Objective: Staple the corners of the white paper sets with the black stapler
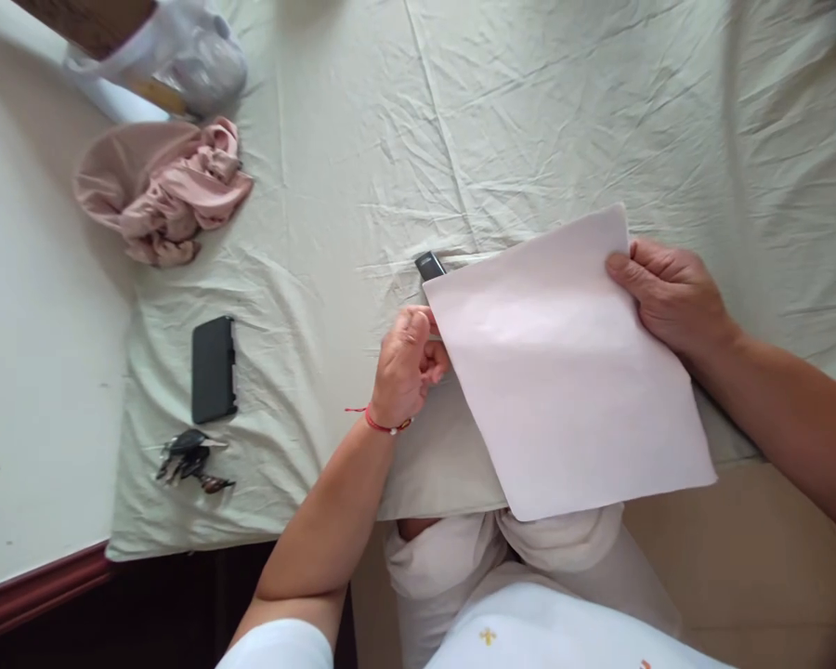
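A blank, pale pinkish-white sheet of paper (564, 372) is held up at a tilt over the front edge of the cloth-covered surface. My right hand (679, 293) pinches its upper right edge, thumb on top and the fingers behind. My left hand (408, 362), with a red string bracelet at the wrist, is at the paper's left edge. Its fingers are curled and pressed together, some hidden at the paper's edge, so what they hold cannot be made out. Just beyond the paper's upper left corner lies a small dark object (429, 266), partly covered by the sheet.
A wrinkled pale green cloth (334, 186) covers the surface. On the left lie a black phone (213, 370), a bunch of keys (191, 458) and a crumpled pink cloth (171, 190). A clear plastic bag (205, 65) is at the back left, by the white wall (34, 325).
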